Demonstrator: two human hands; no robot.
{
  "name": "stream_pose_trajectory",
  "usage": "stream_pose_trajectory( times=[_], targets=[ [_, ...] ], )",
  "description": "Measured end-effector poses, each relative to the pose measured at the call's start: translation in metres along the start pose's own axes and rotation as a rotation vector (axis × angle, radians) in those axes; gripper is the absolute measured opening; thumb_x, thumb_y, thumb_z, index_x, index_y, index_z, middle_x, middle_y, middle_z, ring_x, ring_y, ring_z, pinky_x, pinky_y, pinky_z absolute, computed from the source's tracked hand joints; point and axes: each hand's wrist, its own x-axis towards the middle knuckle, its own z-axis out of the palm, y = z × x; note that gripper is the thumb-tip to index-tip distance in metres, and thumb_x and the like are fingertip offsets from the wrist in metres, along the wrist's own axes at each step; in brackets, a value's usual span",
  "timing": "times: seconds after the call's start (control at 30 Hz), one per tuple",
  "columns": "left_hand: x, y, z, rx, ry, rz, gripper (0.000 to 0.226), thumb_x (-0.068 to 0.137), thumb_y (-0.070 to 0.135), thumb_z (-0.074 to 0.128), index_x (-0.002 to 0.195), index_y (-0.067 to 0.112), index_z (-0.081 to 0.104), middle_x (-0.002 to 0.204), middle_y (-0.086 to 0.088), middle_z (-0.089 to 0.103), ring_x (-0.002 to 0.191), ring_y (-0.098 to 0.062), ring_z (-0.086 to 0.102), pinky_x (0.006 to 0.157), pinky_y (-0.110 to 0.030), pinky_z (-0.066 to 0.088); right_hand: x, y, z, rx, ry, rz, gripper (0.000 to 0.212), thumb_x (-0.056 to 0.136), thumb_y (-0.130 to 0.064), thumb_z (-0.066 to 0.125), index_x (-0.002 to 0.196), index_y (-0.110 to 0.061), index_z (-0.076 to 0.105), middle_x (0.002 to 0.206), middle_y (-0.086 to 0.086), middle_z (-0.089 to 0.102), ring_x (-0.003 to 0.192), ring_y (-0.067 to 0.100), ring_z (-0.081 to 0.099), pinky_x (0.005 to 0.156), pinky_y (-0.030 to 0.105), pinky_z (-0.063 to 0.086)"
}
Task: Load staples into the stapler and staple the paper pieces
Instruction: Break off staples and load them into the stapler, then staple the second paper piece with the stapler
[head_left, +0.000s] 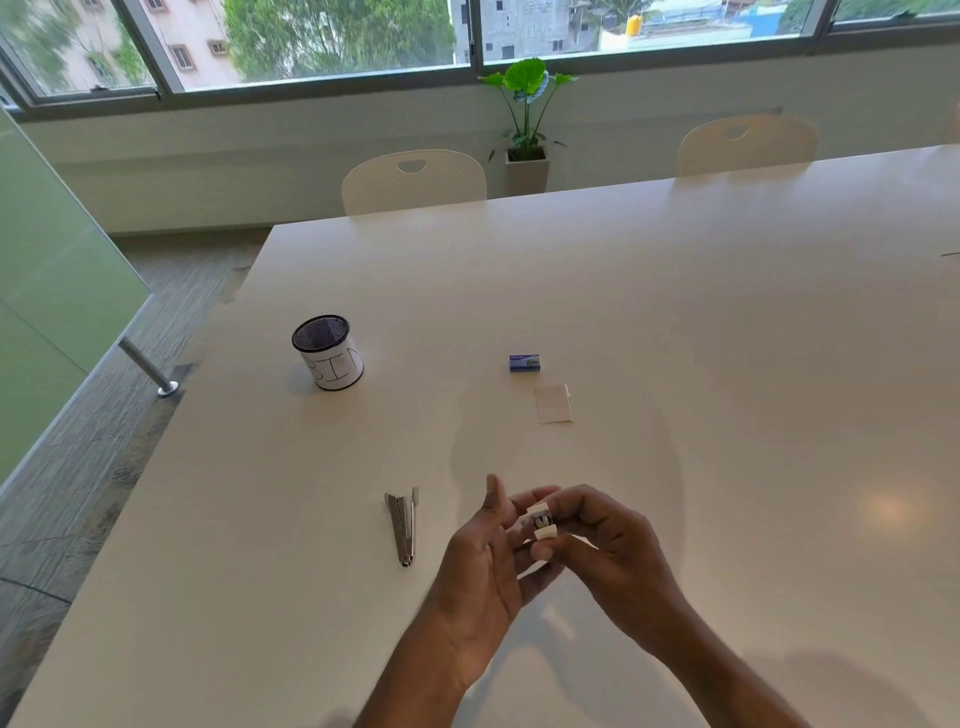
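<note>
Right hand (608, 540): fingers curled, pinching the small white cardboard staple tray (542, 521), probably to free a strip.
Left hand (483, 561): fingers straight, thumb raised, backing the tray.
Silver metal stapler (405, 525): lies opened at 9 o'clock of the hands, ready for loading.
Pale square paper pieces (553, 404): 12 o'clock, beside the small blue box (524, 362).

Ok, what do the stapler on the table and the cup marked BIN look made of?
The stapler looks like bare metal, silvery with a dull sheen, plus a pale, likely plastic, part at its far end. The cup seems dark wire mesh, the weave showing inside its rim, wrapped in a white, probably paper, label.
</note>
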Motion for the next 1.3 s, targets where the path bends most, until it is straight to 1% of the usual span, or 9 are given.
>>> stream_pose_trajectory(
  times=[0.27,0.37,0.47,0.53,0.73,0.9,1.13,1.23,1.3],
  targets=[
    [0.004,0.004,0.003,-0.009,0.019,0.009,0.065,0.102,0.065,0.052,0.137,0.015,0.075,0.138,-0.016,0.075,0.133,-0.037,0.070,0.123,-0.054,0.048,0.004,-0.001,-0.004,0.213,0.037,0.130,0.028,0.095,-0.017,0.080,0.122,-0.013,0.075,0.113,0.021,0.080,0.105,0.035,0.079,0.089,0.035,0.063],
    [0.008,0.009,0.004,0.093,0.010,0.023,0.055,0.106,0.058,0.050,0.136,0.020,0.075,0.136,-0.012,0.077,0.127,-0.032,0.074,0.118,-0.052,0.053,0.009,0.003,-0.011,0.410,0.051,0.203,0.042,0.099,-0.032,0.077,0.130,-0.005,0.068,0.120,0.027,0.076,0.104,0.040,0.076,0.090,0.046,0.064],
    [0.016,0.014,0.001,0.277,0.021,0.070,0.043,0.111,0.048,0.051,0.132,0.021,0.076,0.129,-0.009,0.080,0.122,-0.028,0.077,0.112,-0.047,0.058,0.021,0.005,-0.022,0.611,0.077,0.270,0.041,0.102,-0.037,0.070,0.126,-0.004,0.064,0.106,0.021,0.070,0.087,0.032,0.071,0.082,0.044,0.062],
    [0.027,0.018,-0.002,0.362,0.046,0.103,0.035,0.111,0.041,0.057,0.128,0.018,0.077,0.124,-0.011,0.081,0.118,-0.031,0.077,0.106,-0.043,0.061,0.032,0.005,-0.029,0.644,0.131,0.299,0.043,0.093,-0.041,0.082,0.118,-0.009,0.067,0.087,0.010,0.062,0.070,0.020,0.059,0.066,0.034,0.057],
    [0.080,0.031,0.001,0.652,0.221,0.266,0.013,0.104,0.024,0.071,0.113,0.020,0.079,0.107,-0.006,0.082,0.097,-0.026,0.078,0.084,-0.033,0.061,0.075,0.013,-0.060,0.225,0.322,0.432,0.025,0.090,-0.026,0.088,0.105,-0.008,0.079,0.059,-0.003,0.044,0.048,0.012,0.037,0.043,0.024,0.034],
    [0.131,0.042,0.010,0.838,0.379,0.372,0.013,0.098,0.025,0.078,0.110,0.022,0.080,0.098,0.001,0.080,0.093,-0.018,0.076,0.090,-0.034,0.063,0.113,0.024,-0.074,-0.056,0.384,0.411,0.007,0.090,-0.013,0.087,0.093,-0.008,0.085,0.053,-0.003,0.056,0.045,0.011,0.046,0.041,0.021,0.036],
    [0.174,0.051,0.015,1.219,0.447,0.404,0.046,0.101,0.041,0.071,0.145,0.033,0.064,0.114,-0.005,0.079,0.110,-0.026,0.074,0.086,-0.035,0.058,0.159,0.043,-0.084,-0.376,0.394,0.362,0.010,0.089,-0.011,0.085,0.085,-0.020,0.085,0.070,0.002,0.075,0.058,0.013,0.056,0.052,0.023,0.047],
    [0.184,0.055,0.016,1.289,0.492,0.360,0.059,0.100,0.047,0.069,0.155,0.036,0.052,0.130,-0.004,0.077,0.122,-0.029,0.071,0.090,-0.037,0.057,0.174,0.054,-0.084,-0.474,0.409,0.368,0.008,0.087,-0.012,0.085,0.089,-0.004,0.084,0.084,0.016,0.080,0.066,0.018,0.057,0.068,0.031,0.050],
    [0.189,0.058,0.015,1.318,0.504,0.325,0.064,0.099,0.049,0.070,0.158,0.038,0.048,0.133,-0.004,0.076,0.125,-0.030,0.070,0.094,-0.039,0.057,0.184,0.059,-0.084,-0.491,0.404,0.363,0.012,0.086,-0.009,0.084,0.091,0.002,0.082,0.088,0.011,0.081,0.068,0.017,0.059,0.075,0.034,0.053]
  ],
)
